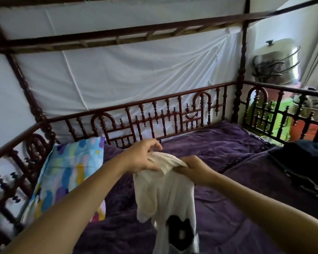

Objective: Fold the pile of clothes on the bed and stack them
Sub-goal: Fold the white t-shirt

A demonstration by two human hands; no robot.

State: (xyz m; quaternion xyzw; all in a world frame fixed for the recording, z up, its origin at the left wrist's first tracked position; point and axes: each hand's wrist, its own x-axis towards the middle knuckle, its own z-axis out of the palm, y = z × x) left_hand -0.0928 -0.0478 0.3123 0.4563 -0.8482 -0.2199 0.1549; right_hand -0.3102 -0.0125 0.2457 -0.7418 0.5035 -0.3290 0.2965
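Observation:
A white T-shirt (pixel 165 195) with a black print near its lower part hangs in the air above the purple bedspread (pixel 218 149). My left hand (pixel 141 158) pinches the bunched top edge of the shirt between thumb and fingers. My right hand (pixel 195 167) grips the same top edge just to the right, fingers curled round the cloth. The two hands are close together in the middle of the view. A pile of dark clothes (pixel 305 162) lies on the bed at the right.
A pillow (pixel 66 173) with a blue, yellow and purple pattern leans at the left end of the bed. A dark carved wooden railing (pixel 154 116) runs round the bed. White netting hangs behind it. Metal pots (pixel 277 61) stand beyond the right rail.

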